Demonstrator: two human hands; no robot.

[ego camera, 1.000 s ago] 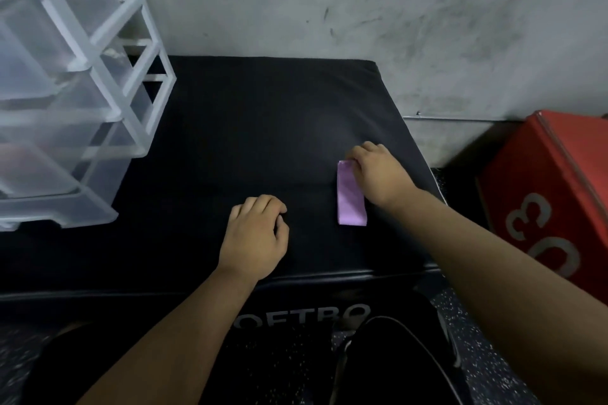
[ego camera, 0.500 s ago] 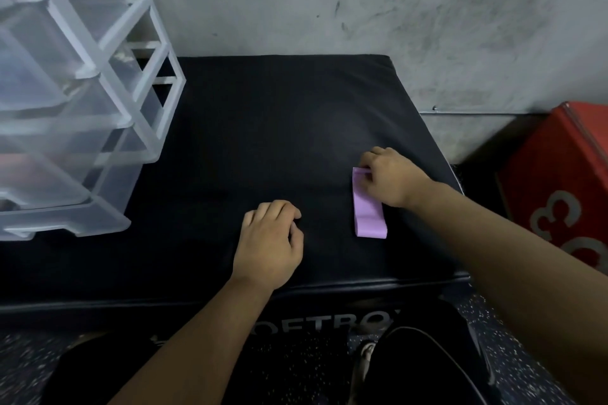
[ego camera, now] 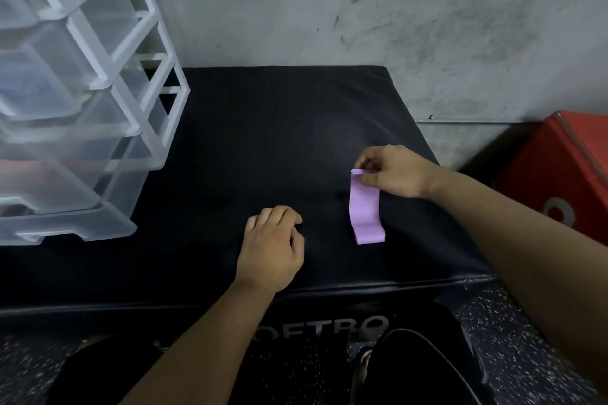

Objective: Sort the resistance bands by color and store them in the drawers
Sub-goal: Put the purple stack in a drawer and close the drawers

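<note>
A purple resistance band (ego camera: 365, 210) hangs by its far end over the black padded box (ego camera: 263, 141), its near end still touching the pad. My right hand (ego camera: 394, 171) pinches that far end between thumb and fingers. My left hand (ego camera: 273, 246) rests on the pad to the left of the band, fingers curled under and holding nothing. A clear plastic drawer unit (ego camera: 75, 102) with a white frame stands on the box's left side; its drawers are pushed in, and something pinkish shows faintly through a lower drawer.
A grey concrete wall (ego camera: 362, 26) rises right behind the box. A red box (ego camera: 559, 174) with white markings stands on the floor at the right. My dark-clothed knees (ego camera: 421, 365) and speckled floor lie below the box's front edge.
My right hand has pinched the band's far end and lifted it off the pad; before, the band lay flat. My left hand stays in place.
</note>
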